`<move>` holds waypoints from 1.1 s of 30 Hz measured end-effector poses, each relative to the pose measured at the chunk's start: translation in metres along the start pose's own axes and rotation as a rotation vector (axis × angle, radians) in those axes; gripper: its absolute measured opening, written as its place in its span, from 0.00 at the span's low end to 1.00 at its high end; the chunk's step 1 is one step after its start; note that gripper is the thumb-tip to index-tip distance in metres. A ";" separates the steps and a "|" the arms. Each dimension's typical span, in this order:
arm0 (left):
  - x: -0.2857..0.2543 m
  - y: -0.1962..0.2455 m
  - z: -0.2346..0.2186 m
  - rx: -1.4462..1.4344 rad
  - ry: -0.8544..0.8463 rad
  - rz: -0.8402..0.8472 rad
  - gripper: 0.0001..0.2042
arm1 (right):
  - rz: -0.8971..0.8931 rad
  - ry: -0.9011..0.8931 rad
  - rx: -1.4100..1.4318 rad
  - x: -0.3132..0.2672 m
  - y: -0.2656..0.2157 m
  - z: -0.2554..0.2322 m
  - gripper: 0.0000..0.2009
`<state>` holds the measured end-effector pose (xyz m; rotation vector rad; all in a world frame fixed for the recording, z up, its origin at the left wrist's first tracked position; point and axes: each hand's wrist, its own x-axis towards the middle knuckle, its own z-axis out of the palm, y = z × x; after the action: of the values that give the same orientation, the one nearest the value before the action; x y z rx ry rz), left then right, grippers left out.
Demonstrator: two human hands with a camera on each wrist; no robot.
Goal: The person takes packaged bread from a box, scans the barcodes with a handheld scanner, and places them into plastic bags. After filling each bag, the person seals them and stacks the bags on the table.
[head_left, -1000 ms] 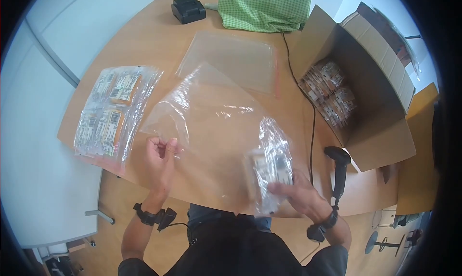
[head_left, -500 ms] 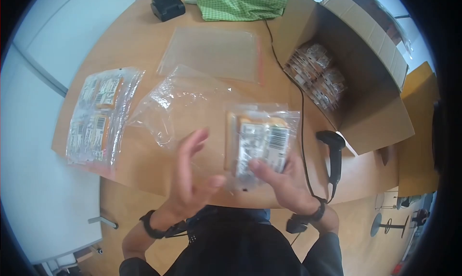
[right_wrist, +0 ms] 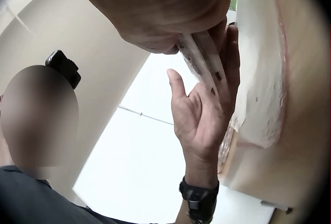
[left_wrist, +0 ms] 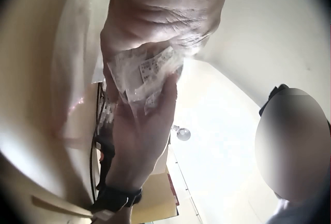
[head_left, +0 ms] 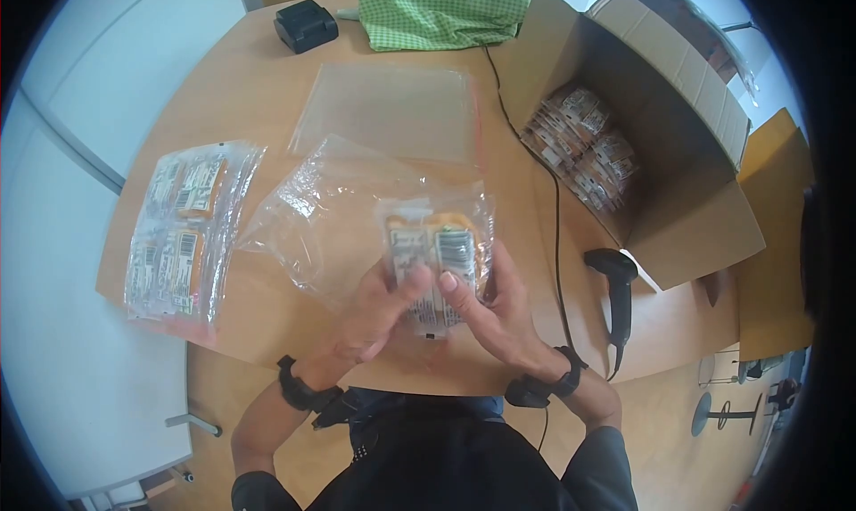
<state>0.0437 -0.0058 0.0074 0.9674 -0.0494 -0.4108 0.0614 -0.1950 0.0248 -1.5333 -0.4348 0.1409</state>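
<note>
Both hands are at a small stack of clear plastic packets with orange-brown contents and white barcode labels, held upright in front of the body. My right hand grips the stack from the right, thumb across the front. At the left side, my left hand touches the packets; in the right wrist view its fingers lie straight along them, with the thumb standing apart. Behind the packets, a large clear bag lies crumpled on the table. Farther back rests a flat stack of clear bags with a reddish edge.
At the left lies a filled bag of similar packets. A cardboard box at the right holds several packets. Beside it are a barcode scanner and a black cable. A black device and green checked cloth sit at the back.
My left hand has let go of the large clear bag and come right to the packets. My right hand has raised them upright and brought them left, toward the middle.
</note>
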 end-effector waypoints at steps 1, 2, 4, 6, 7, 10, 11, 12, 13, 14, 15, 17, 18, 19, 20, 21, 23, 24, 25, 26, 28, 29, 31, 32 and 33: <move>0.005 0.000 -0.001 0.000 -0.007 0.001 0.26 | -0.009 -0.022 -0.051 0.000 0.000 -0.002 0.24; 0.011 0.000 -0.002 0.094 -0.014 0.035 0.26 | -0.013 -0.013 -0.055 0.003 -0.001 -0.006 0.24; 0.021 0.006 0.000 0.195 -0.043 0.058 0.26 | -0.123 0.082 -0.234 0.010 -0.002 -0.017 0.19; 0.030 0.015 0.004 0.379 -0.072 0.126 0.25 | -0.044 0.148 -0.087 0.018 -0.007 -0.022 0.18; 0.034 0.011 0.006 0.383 -0.094 0.112 0.25 | 0.034 0.190 0.065 0.019 -0.008 -0.023 0.18; 0.041 -0.008 0.007 0.487 -0.007 0.323 0.25 | 0.003 0.251 0.000 0.016 0.005 -0.021 0.18; 0.041 -0.012 0.005 0.443 0.010 0.335 0.25 | 0.016 0.250 -0.001 0.015 0.007 -0.020 0.19; 0.042 -0.013 0.004 0.399 0.031 0.348 0.24 | 0.028 0.249 -0.002 0.014 0.008 -0.020 0.20; 0.041 -0.013 0.002 0.399 0.035 0.337 0.24 | 0.041 0.248 -0.003 0.013 0.009 -0.019 0.21; 0.039 -0.011 0.001 0.370 0.015 0.251 0.25 | 0.119 0.223 0.061 0.010 0.004 -0.019 0.21; 0.036 -0.009 0.001 0.341 -0.008 0.164 0.26 | 0.195 0.202 0.124 0.008 0.003 -0.018 0.22; 0.033 -0.009 0.001 0.250 0.031 0.084 0.26 | 0.110 0.261 0.098 0.011 0.021 -0.019 0.21; 0.032 -0.009 0.001 0.162 0.067 0.020 0.27 | 0.061 0.287 0.084 0.011 0.023 -0.018 0.21; 0.032 -0.009 0.001 0.163 0.070 0.016 0.27 | 0.013 0.314 0.068 0.012 0.024 -0.016 0.21; 0.033 -0.008 0.000 0.173 0.093 0.047 0.27 | -0.093 0.362 0.028 0.012 0.018 -0.011 0.21; 0.034 -0.006 -0.001 0.183 0.118 0.080 0.27 | -0.200 0.406 -0.010 0.013 0.015 -0.008 0.21; 0.036 -0.005 -0.004 0.161 0.130 0.105 0.26 | -0.281 0.330 -0.086 0.010 0.021 -0.024 0.23; 0.036 -0.005 -0.004 0.137 0.132 0.128 0.26 | -0.329 0.274 -0.310 0.010 0.015 -0.027 0.25; 0.037 -0.005 -0.002 0.136 0.134 0.130 0.26 | -0.337 0.240 -0.426 0.012 0.014 -0.027 0.26; 0.037 -0.004 0.001 0.148 0.160 0.147 0.25 | -0.349 0.208 -0.540 0.013 0.013 -0.027 0.27; 0.038 -0.004 0.002 0.161 0.182 0.158 0.25 | -0.261 0.230 -0.424 0.014 0.015 -0.021 0.27; 0.039 -0.005 0.001 0.169 0.173 0.170 0.25 | -0.175 0.250 -0.309 0.014 0.015 -0.020 0.27; 0.040 -0.005 0.000 0.178 0.164 0.182 0.25 | -0.216 0.270 -0.409 0.017 0.011 -0.023 0.28; 0.040 -0.005 -0.001 0.234 0.153 0.216 0.24 | -0.237 0.278 -0.458 0.017 0.011 -0.024 0.28; 0.039 -0.006 -0.002 0.288 0.143 0.252 0.23 | -0.257 0.287 -0.507 0.017 0.010 -0.025 0.29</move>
<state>0.0787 -0.0216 -0.0037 1.2554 -0.1012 -0.1018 0.0876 -0.2121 0.0183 -1.9394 -0.4534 -0.4157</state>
